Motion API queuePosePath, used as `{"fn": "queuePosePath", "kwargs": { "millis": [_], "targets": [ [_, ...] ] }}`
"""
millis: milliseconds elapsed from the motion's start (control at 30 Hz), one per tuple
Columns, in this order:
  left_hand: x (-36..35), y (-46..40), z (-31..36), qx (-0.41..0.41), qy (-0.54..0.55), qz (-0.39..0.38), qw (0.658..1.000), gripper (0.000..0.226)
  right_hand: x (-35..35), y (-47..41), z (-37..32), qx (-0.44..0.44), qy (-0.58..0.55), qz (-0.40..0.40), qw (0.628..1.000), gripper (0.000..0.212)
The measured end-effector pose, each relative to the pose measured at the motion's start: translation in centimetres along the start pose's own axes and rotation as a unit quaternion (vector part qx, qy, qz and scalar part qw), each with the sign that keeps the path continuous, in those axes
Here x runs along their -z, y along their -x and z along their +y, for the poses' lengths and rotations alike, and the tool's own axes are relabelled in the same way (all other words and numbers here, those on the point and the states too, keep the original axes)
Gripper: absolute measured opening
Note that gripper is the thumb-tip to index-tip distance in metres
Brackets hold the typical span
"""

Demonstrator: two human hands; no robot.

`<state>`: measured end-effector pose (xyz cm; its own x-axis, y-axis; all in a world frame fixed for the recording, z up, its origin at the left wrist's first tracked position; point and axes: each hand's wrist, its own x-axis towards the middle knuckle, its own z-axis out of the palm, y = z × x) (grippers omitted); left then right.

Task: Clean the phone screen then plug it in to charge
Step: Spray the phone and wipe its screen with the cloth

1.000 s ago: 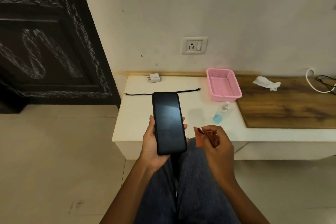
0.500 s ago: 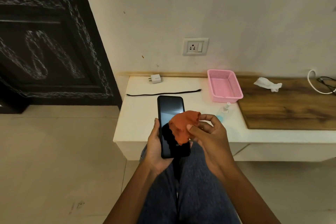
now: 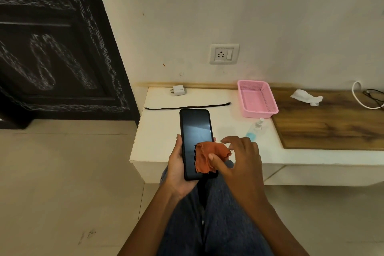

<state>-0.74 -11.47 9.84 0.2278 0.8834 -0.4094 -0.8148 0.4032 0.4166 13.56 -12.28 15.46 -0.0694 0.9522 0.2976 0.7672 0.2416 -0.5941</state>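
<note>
My left hand (image 3: 177, 169) holds a black phone (image 3: 195, 133) upright over my lap, its dark screen facing me. An orange cloth (image 3: 209, 157) lies on the lower right of the screen, pressed down by the thumb of my right hand (image 3: 241, 156), whose other fingers are spread above it. On the white table (image 3: 158, 137) behind lie a black cable (image 3: 187, 106) stretched out straight and a white charger plug (image 3: 178, 90) near the wall. A white wall socket (image 3: 224, 54) sits above the table.
A pink basket (image 3: 257, 98) stands at the back of the table, with a small spray bottle (image 3: 254, 129) of blue liquid lying in front of it. A wooden board (image 3: 332, 122) to the right carries a crumpled tissue (image 3: 306, 97) and cables (image 3: 367, 97). A dark door (image 3: 52, 48) stands left.
My right hand brought the orange cloth from beside the phone onto the screen, then slid it down toward the lower right part. The phone has stayed in my left hand.
</note>
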Motion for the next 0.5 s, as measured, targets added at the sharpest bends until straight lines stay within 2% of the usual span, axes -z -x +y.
{"fn": "queuePosePath", "kwargs": {
  "millis": [133,267,400,500],
  "targets": [
    [-0.1,0.1,-0.1,0.002,-0.005,-0.002,1.000,0.073,-0.6,-0.2,0.2,0.018,0.059,-0.018,0.998,0.027],
    [-0.1,0.2,-0.1,0.002,-0.009,-0.010,1.000,0.071,-1.0,-0.2,-0.1,0.038,0.088,0.018,0.995,0.015],
    [0.0,0.2,-0.2,0.002,-0.008,-0.020,1.000,0.069,-0.9,-0.3,-0.8,0.040,0.054,0.073,0.995,0.007],
    [0.0,0.1,-0.3,-0.003,-0.008,-0.032,0.999,0.066,-0.9,-0.1,-1.5,0.063,0.007,0.064,0.996,0.010]
  ]
}}
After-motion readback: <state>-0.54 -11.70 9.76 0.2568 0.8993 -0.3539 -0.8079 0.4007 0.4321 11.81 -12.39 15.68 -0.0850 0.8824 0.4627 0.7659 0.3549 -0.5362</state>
